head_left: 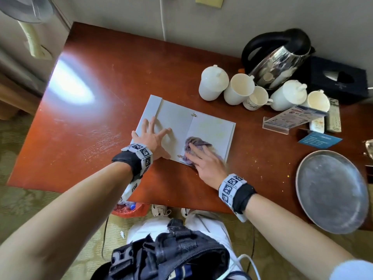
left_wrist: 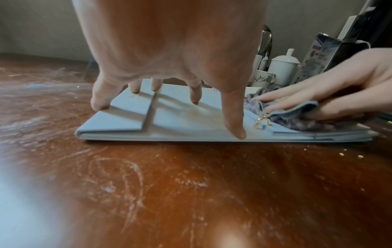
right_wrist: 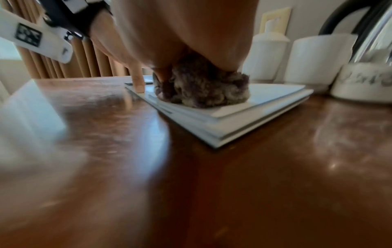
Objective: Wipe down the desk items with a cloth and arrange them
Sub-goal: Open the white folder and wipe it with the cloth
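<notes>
1. centrally, binder (head_left: pixel 177 122) lies open on desk (head_left: pixel 101 81).
2. left hand (head_left: pixel 153 136), fingers splayed flat, pins left page.
3. right hand (head_left: pixel 207 160) presses bunched cloth (head_left: pixel 193 143) on right page; risk: snagging ring, creasing paper.

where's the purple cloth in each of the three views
Head: the purple cloth lies just right of centre, under the right hand, on the right page of the open binder.
Left wrist: at the right edge, under the right hand's fingers.
Right wrist: upper centre, bunched beneath the hand.
Shared landmark: the white mug with dark script, behind the binder in every view.
</notes>
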